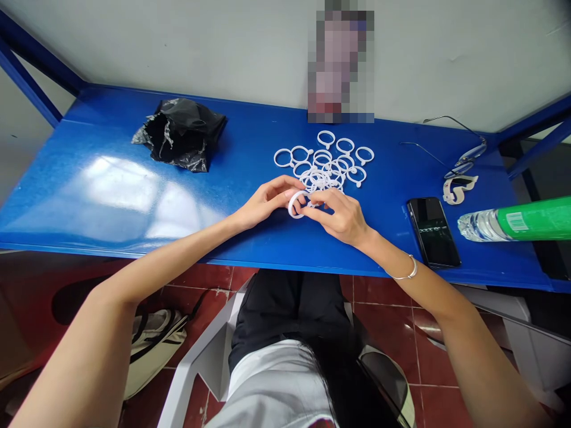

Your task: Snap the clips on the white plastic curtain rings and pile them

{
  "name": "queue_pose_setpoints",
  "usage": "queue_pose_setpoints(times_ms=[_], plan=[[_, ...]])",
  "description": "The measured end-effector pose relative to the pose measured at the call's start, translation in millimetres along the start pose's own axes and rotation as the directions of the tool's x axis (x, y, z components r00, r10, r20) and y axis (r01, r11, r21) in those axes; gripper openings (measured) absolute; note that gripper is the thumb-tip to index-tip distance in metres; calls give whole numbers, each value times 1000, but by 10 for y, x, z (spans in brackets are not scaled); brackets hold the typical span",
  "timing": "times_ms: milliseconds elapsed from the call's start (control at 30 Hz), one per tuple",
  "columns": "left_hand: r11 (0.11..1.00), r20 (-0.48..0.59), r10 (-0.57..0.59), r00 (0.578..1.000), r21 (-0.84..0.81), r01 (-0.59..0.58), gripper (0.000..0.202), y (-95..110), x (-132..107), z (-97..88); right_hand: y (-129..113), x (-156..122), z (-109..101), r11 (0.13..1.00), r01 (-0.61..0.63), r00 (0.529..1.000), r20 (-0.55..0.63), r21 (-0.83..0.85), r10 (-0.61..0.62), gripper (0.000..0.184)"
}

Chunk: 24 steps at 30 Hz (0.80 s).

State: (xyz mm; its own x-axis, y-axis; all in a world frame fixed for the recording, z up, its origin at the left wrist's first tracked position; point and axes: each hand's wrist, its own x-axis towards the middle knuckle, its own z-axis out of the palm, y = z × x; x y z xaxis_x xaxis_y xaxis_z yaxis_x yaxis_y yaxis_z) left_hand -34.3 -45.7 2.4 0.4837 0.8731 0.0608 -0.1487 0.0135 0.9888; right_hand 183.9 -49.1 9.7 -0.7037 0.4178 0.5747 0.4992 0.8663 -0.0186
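A white plastic ring [291, 206] is held between both hands, just above the blue tabletop. My left hand [272, 201] pinches its upper left side with thumb and fingers. From the other side, my right hand [339, 214] closes thumb and fingertips at the ring's right edge; the exact contact there is partly hidden. Just behind the hands lies a loose pile of similar white rings [322, 159], each with a small tab. Several overlap near the fingers, and others lie spread toward the wall.
On the blue table [250, 139], a crumpled black plastic bag [191, 134] lies at the left. To the right are eyeglasses [468, 156], a white strap-like item [459, 189], a black phone [432, 232] and a bottle with a green label [535, 220]. A pixelated patch covers something by the wall.
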Motion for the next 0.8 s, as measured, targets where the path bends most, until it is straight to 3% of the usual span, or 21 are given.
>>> queue_pose_setpoints(times_ms=[133, 300, 533, 700, 800], plan=[[952, 53, 176, 983, 246, -183, 65, 34, -28, -30, 32, -3, -12, 998, -58, 998, -14, 35, 59, 25], [808, 72, 266, 961, 528, -263, 67, 20, -50, -30, 37, -19, 2, 998, -49, 999, -14, 32, 49, 24], [705, 59, 339, 939, 645, -295, 57, -2, -34, -82, 8, 6, -11, 997, -79, 996, 45, -12, 80, 27], [641, 65, 374, 925, 703, -309, 52, 6, -32, -90, 3, 1, -3, 998, -44, 997, -61, -34, 41, 20], [632, 58, 403, 913, 705, -324, 50, 28, -31, -86, 17, -3, 8, 994, -106, 988, -116, -38, 101, 13]])
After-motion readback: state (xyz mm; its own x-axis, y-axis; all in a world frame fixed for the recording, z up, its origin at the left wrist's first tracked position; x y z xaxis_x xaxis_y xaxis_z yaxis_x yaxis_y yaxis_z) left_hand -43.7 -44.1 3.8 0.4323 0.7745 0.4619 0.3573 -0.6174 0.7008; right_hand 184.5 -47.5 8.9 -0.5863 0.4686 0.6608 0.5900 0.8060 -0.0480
